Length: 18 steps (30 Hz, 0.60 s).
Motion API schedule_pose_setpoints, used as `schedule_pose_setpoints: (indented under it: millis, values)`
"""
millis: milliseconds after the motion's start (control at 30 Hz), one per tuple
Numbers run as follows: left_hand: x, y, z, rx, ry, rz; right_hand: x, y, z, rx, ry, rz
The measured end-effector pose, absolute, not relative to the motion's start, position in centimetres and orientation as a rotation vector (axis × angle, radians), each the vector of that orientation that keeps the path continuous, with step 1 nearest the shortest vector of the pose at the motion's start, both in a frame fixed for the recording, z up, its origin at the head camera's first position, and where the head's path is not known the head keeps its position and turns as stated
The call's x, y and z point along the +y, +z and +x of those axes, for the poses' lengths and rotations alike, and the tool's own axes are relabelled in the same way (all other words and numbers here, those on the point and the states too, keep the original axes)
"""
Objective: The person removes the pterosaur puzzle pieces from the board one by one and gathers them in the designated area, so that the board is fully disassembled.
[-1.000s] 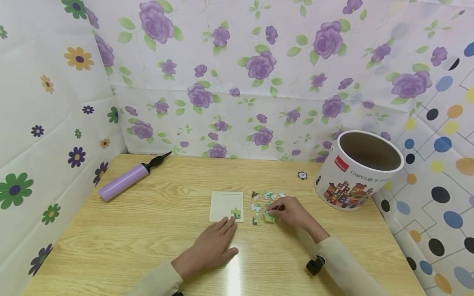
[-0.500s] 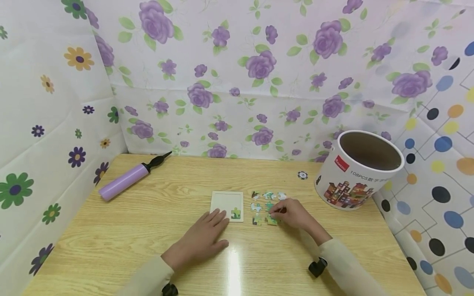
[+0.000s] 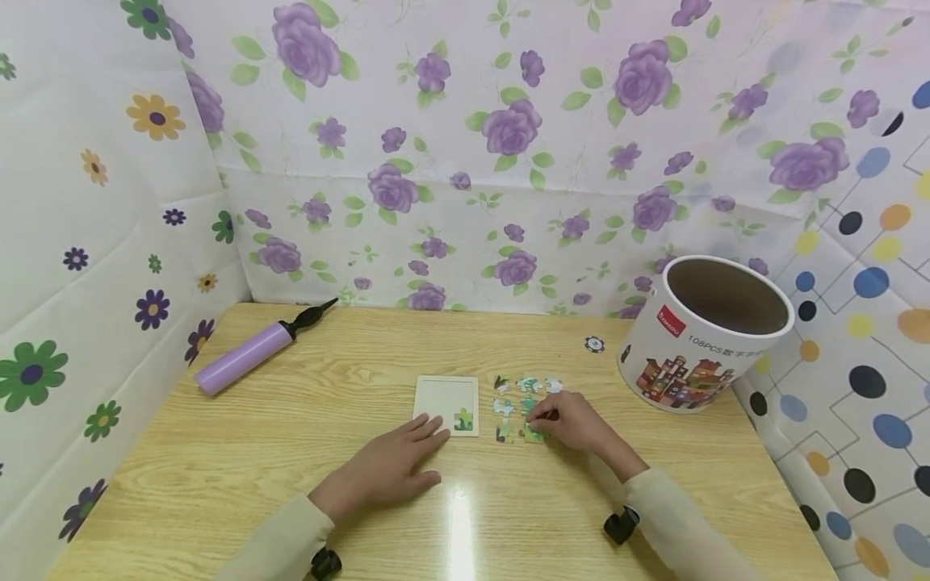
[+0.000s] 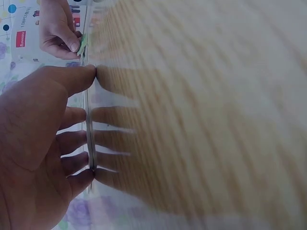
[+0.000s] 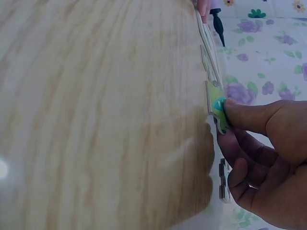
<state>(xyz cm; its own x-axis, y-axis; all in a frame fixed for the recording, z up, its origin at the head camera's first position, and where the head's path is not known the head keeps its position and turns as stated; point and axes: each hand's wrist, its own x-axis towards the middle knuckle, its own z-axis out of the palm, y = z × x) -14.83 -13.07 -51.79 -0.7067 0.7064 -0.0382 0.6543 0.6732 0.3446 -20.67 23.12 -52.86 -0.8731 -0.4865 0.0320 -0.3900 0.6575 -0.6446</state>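
Note:
In the head view, a shallow square puzzle tray (image 3: 441, 394) lies mid-table, with one green jigsaw piece (image 3: 463, 419) in its lower right corner. My left hand (image 3: 385, 466) lies palm down, fingers spread and fingertips at the tray's near edge; its fingers also show in the left wrist view. Right of the tray, several loose jigsaw pieces (image 3: 503, 408) are set out in rough rows. With thumb and fingers my right hand (image 3: 572, 421) pinches a yellow-green jigsaw piece (image 5: 217, 98), which stands tilted close over the table in the right wrist view.
A large white bucket (image 3: 697, 363) with printed toy blocks stands at the back right. Nearer the middle back lies a small round chip (image 3: 594, 344). A lilac pump (image 3: 245, 356) with a black nozzle lies at the back left. Patterned cloth walls enclose the table.
My left hand has slid left along the tray's near edge, uncovering the corner around the placed piece. The right hand has shifted slightly right with the pinched jigsaw piece.

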Motion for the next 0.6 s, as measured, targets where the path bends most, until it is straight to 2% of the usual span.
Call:
schedule_pose_setpoints:
  millis: [600]
  values:
    - [-12.9,-52.0,-14.7,2.723,0.471,1.083,22.3,-51.7,-20.6,2.783,-0.972,-0.687]
